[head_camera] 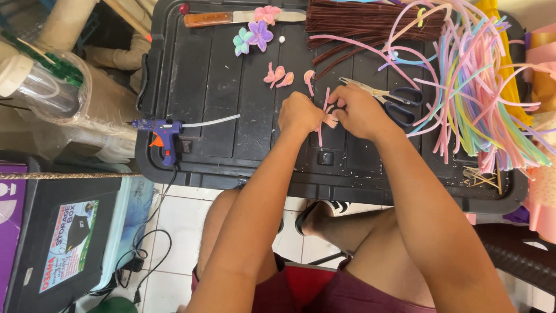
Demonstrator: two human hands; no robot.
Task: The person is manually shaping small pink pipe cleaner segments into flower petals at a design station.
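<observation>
Pink fuzzy pipe-cleaner stem (pixel 320 134) sits pinched between both hands over the black plastic lid (pixel 231 104); left hand (pixel 299 114) and right hand (pixel 359 111) grip it with closed fingers, blue-handled scissors (pixel 399 98) just right.

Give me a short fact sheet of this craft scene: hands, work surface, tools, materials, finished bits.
Left hand: pinching a pink pipe cleaner piece
Right hand: gripping the same piece
Surface: black plastic lid
Tools: blue glue gun, scissors, knife
Materials: brown pipe cleaners, pastel pipe cleaners
Finished bits: small flowers, pink petals
</observation>
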